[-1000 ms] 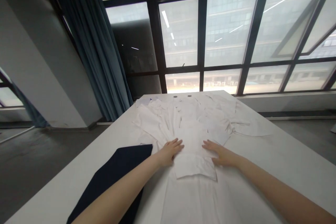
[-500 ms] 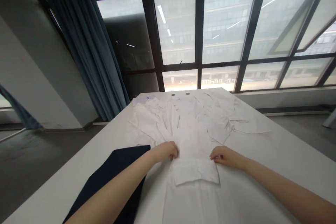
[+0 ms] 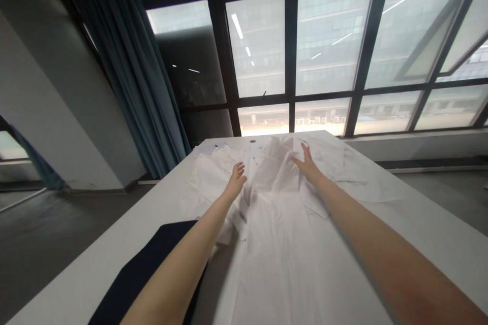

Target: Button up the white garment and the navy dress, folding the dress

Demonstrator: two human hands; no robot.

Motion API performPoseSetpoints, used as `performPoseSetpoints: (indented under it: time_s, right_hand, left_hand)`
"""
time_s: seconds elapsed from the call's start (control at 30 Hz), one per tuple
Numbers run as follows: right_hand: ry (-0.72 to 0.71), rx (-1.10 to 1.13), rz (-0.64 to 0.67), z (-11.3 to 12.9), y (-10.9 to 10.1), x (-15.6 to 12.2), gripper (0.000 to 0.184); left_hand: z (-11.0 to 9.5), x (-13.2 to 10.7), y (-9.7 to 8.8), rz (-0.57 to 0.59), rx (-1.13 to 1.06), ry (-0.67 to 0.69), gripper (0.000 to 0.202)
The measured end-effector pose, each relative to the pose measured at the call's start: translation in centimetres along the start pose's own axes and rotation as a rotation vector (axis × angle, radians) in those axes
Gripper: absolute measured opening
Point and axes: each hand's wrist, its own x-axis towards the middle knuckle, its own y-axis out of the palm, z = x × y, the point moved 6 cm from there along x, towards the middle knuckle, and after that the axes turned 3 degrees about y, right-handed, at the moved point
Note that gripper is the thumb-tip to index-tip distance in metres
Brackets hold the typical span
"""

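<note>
A white garment [image 3: 282,244] lies spread along the white table [image 3: 427,228], running away from me. Both my arms reach far forward over it. My left hand [image 3: 237,176] hovers at the left side of a raised, billowing fold of the white cloth [image 3: 276,165], fingers apart. My right hand [image 3: 307,161] is at the fold's right side, fingers stretched out and touching the cloth's edge. Neither hand shows a closed grip. More white pieces [image 3: 208,175] lie flat around the far end of the table.
A dark navy cloth [image 3: 152,269] lies on the table under my left forearm. Beyond the table's far edge stands a large black-framed window [image 3: 292,61]. A blue-grey curtain [image 3: 129,61] and a grey pillar [image 3: 49,101] are at the left, with grey floor on both sides.
My hands were pinching the folded end of the white garment near me. They have swung forward and opened, and the folded part has been flipped away toward the window.
</note>
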Motion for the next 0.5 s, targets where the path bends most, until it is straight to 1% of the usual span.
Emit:
performPoseSetpoints:
  time_s: [0.03, 0.07, 0.13, 0.2, 0.27, 0.33, 0.4, 0.47, 0.5]
  right_hand:
    - [0.041, -0.093, 0.017, -1.0, 1.1, -0.7, 0.071]
    - [0.072, -0.182, 0.059, -2.0, 2.3, -1.8, 0.072]
    - [0.068, -0.376, 0.194, -3.3, 4.8, -4.8, 0.070]
    - [0.037, -0.526, 0.340, -3.8, 7.0, -8.3, 0.070]
    - [0.032, -0.609, 0.444, -3.6, 8.1, -12.0, 0.075]
    - [0.050, -0.632, 0.507, -2.8, 8.2, -15.3, 0.081]
    - [0.054, -0.621, 0.544, -1.9, 7.6, -18.4, 0.084]
    - [0.030, -0.612, 0.546, -1.1, 6.6, -21.2, 0.078]
    - [0.016, -0.617, 0.531, -0.7, 6.2, -22.4, 0.071]
  left_hand:
    - [0.8, -0.2, 0.5, -0.009, 0.109, 0.006, 0.062]
    - [1.6, -0.7, 1.4, 0.025, 0.254, 0.007, 0.064]
    - [2.9, -2.6, 3.8, 0.158, 0.578, 0.017, 0.064]
    - [3.2, -5.4, 6.0, 0.267, 0.851, 0.066, 0.060]
    - [2.5, -8.5, 7.7, 0.336, 1.015, 0.138, 0.057]
    - [1.6, -11.8, 8.9, 0.420, 1.082, 0.157, 0.060]
    - [0.8, -15.1, 9.4, 0.505, 1.088, 0.104, 0.068]
    - [0.3, -18.5, 9.4, 0.579, 1.048, 0.046, 0.073]
    - [0.1, -20.2, 9.5, 0.617, 1.014, 0.031, 0.073]
